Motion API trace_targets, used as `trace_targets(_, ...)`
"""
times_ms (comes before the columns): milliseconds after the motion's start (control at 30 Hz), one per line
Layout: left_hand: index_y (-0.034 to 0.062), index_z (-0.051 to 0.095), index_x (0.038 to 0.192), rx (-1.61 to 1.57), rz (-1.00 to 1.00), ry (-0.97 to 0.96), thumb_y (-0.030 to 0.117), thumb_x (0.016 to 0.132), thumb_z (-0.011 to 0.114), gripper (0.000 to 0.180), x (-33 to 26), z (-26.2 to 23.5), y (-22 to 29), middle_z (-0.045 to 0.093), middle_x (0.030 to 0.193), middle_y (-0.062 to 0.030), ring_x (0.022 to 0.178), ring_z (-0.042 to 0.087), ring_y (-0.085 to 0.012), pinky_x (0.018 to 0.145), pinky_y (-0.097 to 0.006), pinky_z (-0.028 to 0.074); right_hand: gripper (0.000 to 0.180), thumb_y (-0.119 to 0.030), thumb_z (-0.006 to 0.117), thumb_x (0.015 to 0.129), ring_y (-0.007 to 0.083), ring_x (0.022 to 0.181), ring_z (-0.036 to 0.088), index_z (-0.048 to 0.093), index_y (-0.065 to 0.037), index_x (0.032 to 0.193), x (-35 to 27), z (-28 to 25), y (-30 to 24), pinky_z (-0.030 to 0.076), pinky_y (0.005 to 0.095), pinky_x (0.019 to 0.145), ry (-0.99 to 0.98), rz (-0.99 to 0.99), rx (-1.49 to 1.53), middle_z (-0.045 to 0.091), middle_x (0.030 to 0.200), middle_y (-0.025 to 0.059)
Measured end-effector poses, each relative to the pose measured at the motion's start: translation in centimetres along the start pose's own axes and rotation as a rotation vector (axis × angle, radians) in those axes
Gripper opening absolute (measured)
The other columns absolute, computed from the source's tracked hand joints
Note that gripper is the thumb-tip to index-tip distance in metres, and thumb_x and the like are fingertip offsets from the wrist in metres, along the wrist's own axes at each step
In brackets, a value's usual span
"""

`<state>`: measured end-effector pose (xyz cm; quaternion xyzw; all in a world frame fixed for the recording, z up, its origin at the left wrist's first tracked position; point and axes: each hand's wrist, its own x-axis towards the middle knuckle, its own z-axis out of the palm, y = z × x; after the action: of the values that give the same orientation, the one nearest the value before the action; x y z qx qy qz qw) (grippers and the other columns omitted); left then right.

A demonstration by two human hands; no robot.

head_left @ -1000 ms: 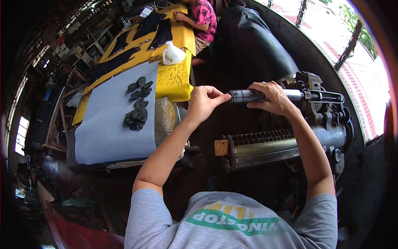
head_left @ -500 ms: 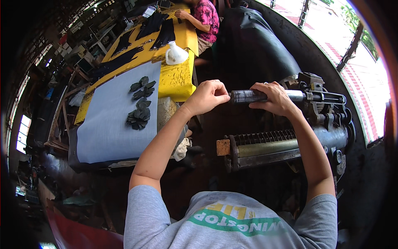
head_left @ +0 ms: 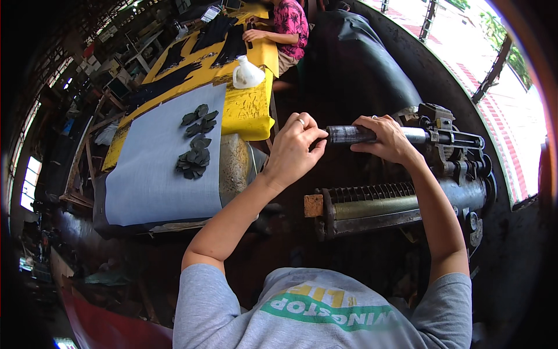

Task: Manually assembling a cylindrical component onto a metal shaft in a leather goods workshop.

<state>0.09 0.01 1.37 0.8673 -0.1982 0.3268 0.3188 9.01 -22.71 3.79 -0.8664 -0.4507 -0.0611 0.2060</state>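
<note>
My left hand (head_left: pixel 297 150) is at the free end of a dark metal cylinder (head_left: pixel 344 134), thumb and fingertips pinched together there. Whatever those fingertips hold is too small or hidden to make out. Farther along the same cylinder, my right hand (head_left: pixel 385 138) lies over the top, its fingers curved around the metal. The cylinder sticks out level from a heavy machine (head_left: pixel 444 136) on the right. Below it runs a second machine arm with a row of dark ribs, a brass-coloured roller (head_left: pixel 378 206) and a wooden block (head_left: pixel 313 206) at its end.
To the left stands a table with a grey-blue sheet (head_left: pixel 157 174), dark petal-like pieces (head_left: pixel 195 157), yellow covering (head_left: pixel 250 107) and a white jug (head_left: pixel 248 73). Black gloves-like pieces (head_left: pixel 229 43) lie farther back, near a co-worker (head_left: pixel 288 26). A dark covered bulk (head_left: pixel 366 64) stands beyond the machine.
My left hand has turned so its back and a ring show, staying at the cylinder's end. My right hand keeps its place. The co-worker's hand has shifted down slightly.
</note>
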Motion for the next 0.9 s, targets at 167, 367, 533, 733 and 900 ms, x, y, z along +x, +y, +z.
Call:
trace_targets(167, 0.0048, 0.069, 0.079, 0.186, 0.112, 0.017, 0.005, 0.069, 0.074, 0.011, 0.4, 0.3, 0.7, 0.054, 0.081, -0.0039, 0.083, 0.054, -0.0213, 0.074, -0.034, 0.048, 0.045, -0.04, 0.074, 0.074, 0.031, 0.082, 0.066, 0.061, -0.004, 0.098, -0.2, 0.1, 0.0, 0.048, 0.0413, 0.076, 0.037, -0.032, -0.01, 0.067, 0.083, 0.012)
trace_targets(367, 0.0028, 0.069, 0.077, 0.289, 0.16, -0.012, 0.002, 0.068, 0.074, 0.01, 0.3, 0.3, 1.5, 0.055, 0.08, -0.0042, 0.079, 0.052, -0.0212, 0.072, -0.033, 0.047, 0.043, -0.04, 0.074, 0.075, 0.0309, 0.081, 0.065, 0.061, -0.006, 0.097, -0.3, 0.9, 0.7, 0.046, 0.0419, 0.079, 0.085, -0.074, -0.005, 0.067, 0.082, 0.012)
trace_targets(533, 0.001, 0.064, 0.073, 0.233, 0.143, -0.054, 0.0, 0.067, 0.071, 0.009, 0.9, 0.2, 1.5, 0.054, 0.08, -0.0064, 0.079, 0.052, -0.0231, 0.071, -0.035, 0.047, 0.048, -0.04, 0.074, 0.074, 0.0307, 0.085, 0.065, 0.06, -0.004, 0.102, -0.3, 0.4, 0.4, 0.046, 0.0415, 0.081, 0.0, -0.014, 0.011, 0.066, 0.086, 0.0123)
trace_targets(733, 0.0026, 0.057, 0.071, 0.301, 0.116, 0.026, -0.001, 0.067, 0.069, 0.013, 0.5, 1.1, 1.9, 0.052, 0.078, -0.007, 0.077, 0.052, -0.0239, 0.07, -0.036, 0.046, 0.047, -0.041, 0.073, 0.075, 0.0297, 0.088, 0.064, 0.06, -0.005, 0.103, -0.3, 0.5, 0.5, 0.044, 0.0406, 0.083, -0.01, 0.001, -0.006, 0.066, 0.089, 0.0117)
trace_targets(900, 0.0038, 0.056, 0.07, 0.352, 0.129, 0.076, -0.001, 0.066, 0.069, 0.015, -0.1, 1.6, 2.0, 0.051, 0.076, -0.0073, 0.076, 0.052, -0.0241, 0.069, -0.036, 0.046, 0.044, -0.04, 0.075, 0.074, 0.0312, 0.083, 0.065, 0.062, -0.005, 0.097, -0.2, 0.7, 0.5, 0.046, 0.0425, 0.08, 0.055, -0.037, 0.001, 0.066, 0.082, 0.0125)
